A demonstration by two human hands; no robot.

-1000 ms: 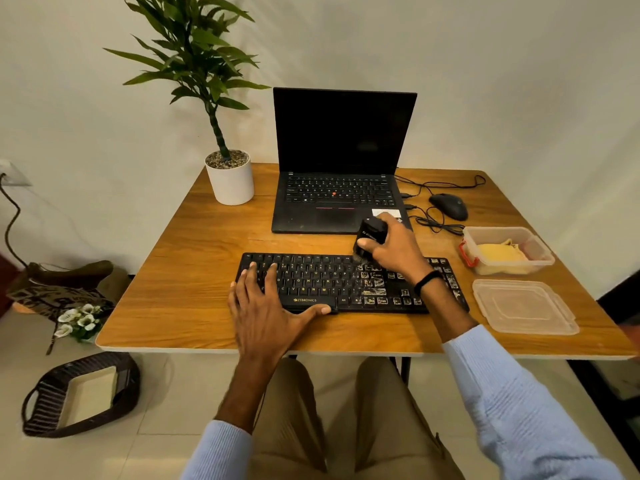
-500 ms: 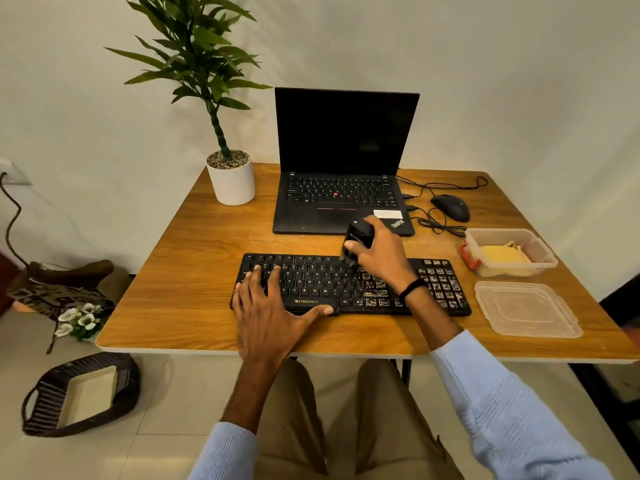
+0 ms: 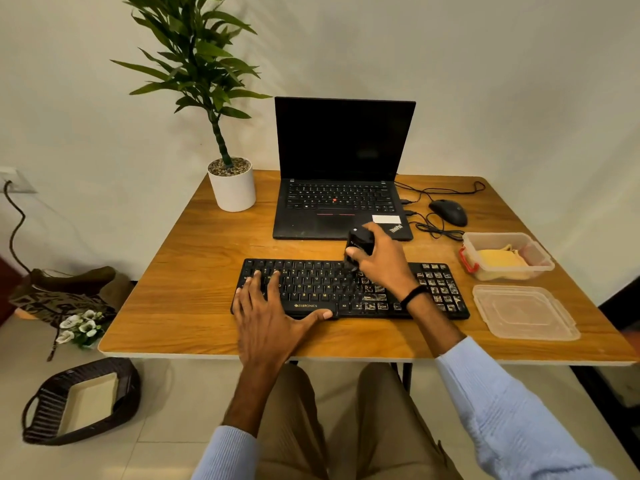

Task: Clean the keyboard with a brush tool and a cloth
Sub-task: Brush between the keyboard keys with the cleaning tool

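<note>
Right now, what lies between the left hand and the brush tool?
In the head view, only bare keys of the keyboard lie between the left hand and the brush tool, which the right hand grips.

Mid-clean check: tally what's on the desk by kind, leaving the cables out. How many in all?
Electronics: 3 (keyboard, laptop, mouse)
Cleaning gear: 2 (brush tool, yellow cloth)
Clear plastic pieces: 2 (tub, lid)
Potted plant: 1
Total: 8
</note>
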